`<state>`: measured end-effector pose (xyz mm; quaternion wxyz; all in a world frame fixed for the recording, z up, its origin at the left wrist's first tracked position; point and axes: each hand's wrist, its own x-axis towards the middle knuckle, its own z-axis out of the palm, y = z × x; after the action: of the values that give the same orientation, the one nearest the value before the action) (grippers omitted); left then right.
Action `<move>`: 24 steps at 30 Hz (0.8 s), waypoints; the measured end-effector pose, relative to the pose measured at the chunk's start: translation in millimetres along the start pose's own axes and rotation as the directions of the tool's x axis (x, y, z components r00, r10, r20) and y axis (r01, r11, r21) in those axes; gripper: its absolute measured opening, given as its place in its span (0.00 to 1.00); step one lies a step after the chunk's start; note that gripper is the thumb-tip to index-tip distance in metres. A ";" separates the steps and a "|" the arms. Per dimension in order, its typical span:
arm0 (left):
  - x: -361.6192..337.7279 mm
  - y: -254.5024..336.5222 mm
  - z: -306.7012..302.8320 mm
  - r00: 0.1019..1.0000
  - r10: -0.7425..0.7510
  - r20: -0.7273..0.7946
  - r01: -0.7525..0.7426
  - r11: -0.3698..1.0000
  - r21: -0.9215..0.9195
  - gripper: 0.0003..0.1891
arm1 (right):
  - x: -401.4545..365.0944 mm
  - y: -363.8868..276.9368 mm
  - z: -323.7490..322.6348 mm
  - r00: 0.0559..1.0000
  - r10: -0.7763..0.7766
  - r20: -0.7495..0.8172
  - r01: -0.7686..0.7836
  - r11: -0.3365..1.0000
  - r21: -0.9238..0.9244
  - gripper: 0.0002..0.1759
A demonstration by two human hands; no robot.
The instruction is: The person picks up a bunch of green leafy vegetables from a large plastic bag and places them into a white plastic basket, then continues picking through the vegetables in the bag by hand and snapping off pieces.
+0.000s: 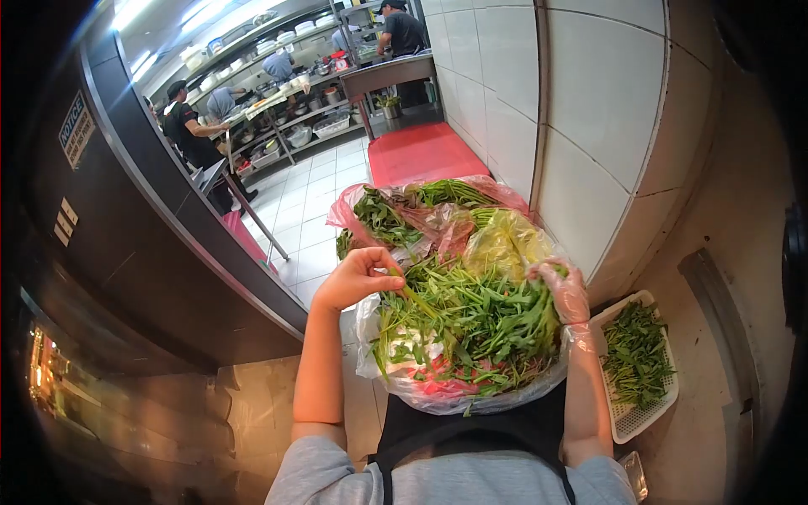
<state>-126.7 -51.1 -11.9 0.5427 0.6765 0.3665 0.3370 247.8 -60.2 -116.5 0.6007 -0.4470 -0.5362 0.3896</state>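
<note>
My bare left hand [360,279] pinches a leafy green stem [414,296] above the left side of a heap of loose leafy greens [480,316], which look like water spinach. My right hand [566,290], in a clear plastic glove, is closed at the heap's right edge, with a bit of green between its fingers. The heap lies in an opened clear plastic bag [438,402] in front of my body. Behind it, more greens [383,215] fill a pinkish plastic bag [497,189], and a yellowish plastic bag [509,244] lies crumpled between them.
A white perforated basket [621,431] with cut greens [635,353] stands at lower right. Past the bags lies a red surface [425,151] along the tiled wall [492,76]. Further off, people [189,130] work by metal shelves [282,139]. A dark partition [160,219] is at left.
</note>
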 end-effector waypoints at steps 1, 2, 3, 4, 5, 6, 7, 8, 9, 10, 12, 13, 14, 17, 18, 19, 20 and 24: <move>6.6 -5.4 5.8 0.999 -0.004 0.039 0.002 0.999 0.039 0.08 | -5.7 -17.1 13.5 0.993 0.109 0.039 -0.112 0.988 0.108 0.14; 13.1 -8.6 13.7 0.997 -0.009 0.077 0.003 0.997 0.077 0.08 | -5.8 -18.9 23.7 0.984 0.121 0.128 -0.135 0.985 0.105 0.14; 17.5 -0.4 28.6 0.994 -0.035 0.103 0.018 0.988 0.155 0.08 | -5.2 -18.7 32.9 0.967 0.132 0.220 -0.158 0.982 0.102 0.15; 22.1 7.4 45.4 0.990 -0.063 0.123 0.033 0.972 0.233 0.09 | -5.3 -18.0 42.7 0.939 0.142 0.313 -0.181 0.979 0.098 0.15; 31.6 -3.8 56.9 0.993 -0.014 0.114 -0.022 0.950 0.310 0.10 | -7.2 -17.2 54.0 0.936 0.105 0.335 -0.145 0.985 0.097 0.15; 40.4 -15.0 67.3 0.994 0.035 0.107 -0.074 0.919 0.386 0.12 | -10.2 -16.2 65.4 0.931 0.067 0.360 -0.109 0.989 0.098 0.15; 44.6 -14.9 78.6 0.992 0.077 0.103 -0.113 0.901 0.419 0.12 | -13.0 -15.8 74.8 0.923 0.028 0.384 -0.071 0.992 0.100 0.16; 48.5 -14.2 88.1 0.988 0.118 0.102 -0.151 0.879 0.452 0.13 | -16.9 -17.5 82.4 0.929 0.060 0.365 -0.125 0.979 0.159 0.17; 55.2 -21.6 92.6 0.987 0.135 0.090 -0.161 0.894 0.419 0.13 | -21.2 -20.5 87.8 0.934 0.094 0.343 -0.176 0.960 0.217 0.18; 58.1 -27.9 94.8 0.987 0.141 0.079 -0.161 0.900 0.406 0.14 | -23.1 -22.2 90.2 0.938 0.129 0.321 -0.222 0.935 0.276 0.19; 59.3 -33.1 101.8 0.986 0.157 0.061 -0.168 0.911 0.377 0.14 | -20.3 -10.6 83.5 0.932 0.178 0.314 -0.274 0.916 0.292 0.18; 62.3 -49.8 102.5 0.967 0.243 0.082 -0.256 0.895 0.366 0.19 | -22.0 -4.4 81.0 0.930 0.194 0.313 -0.297 0.896 0.329 0.18; 60.1 -48.6 105.7 0.976 0.207 0.067 -0.218 0.915 0.340 0.21 | -23.9 -4.1 79.0 0.927 0.211 0.310 -0.321 0.874 0.365 0.18; 56.3 -49.0 110.4 0.992 0.085 0.091 -0.103 0.970 0.220 0.30 | -25.7 -7.7 68.8 0.892 0.267 0.366 -0.396 0.851 0.344 0.19; 56.5 -51.6 110.5 0.992 0.075 0.098 -0.095 0.971 0.221 0.29 | -25.9 -6.8 66.8 0.891 0.280 0.358 -0.402 0.853 0.333 0.19; 56.5 -53.2 109.7 0.993 0.065 0.102 -0.087 0.971 0.224 0.29 | -25.8 -6.0 65.4 0.889 0.292 0.353 -0.408 0.854 0.323 0.19; 55.7 -51.4 109.4 0.993 0.056 0.103 -0.079 0.970 0.229 0.29 | -25.7 -5.5 65.3 0.887 0.301 0.350 -0.414 0.855 0.313 0.19; 56.2 -50.7 107.9 0.994 0.056 0.095 -0.081 0.958 0.276 0.27 | -27.4 -9.1 65.1 0.897 0.308 0.317 -0.383 0.899 0.212 0.20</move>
<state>-12.8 -48.1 -78.2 0.4450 0.7725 0.3630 0.2709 179.7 -81.1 -114.3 0.4957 -0.3916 -0.4678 0.6181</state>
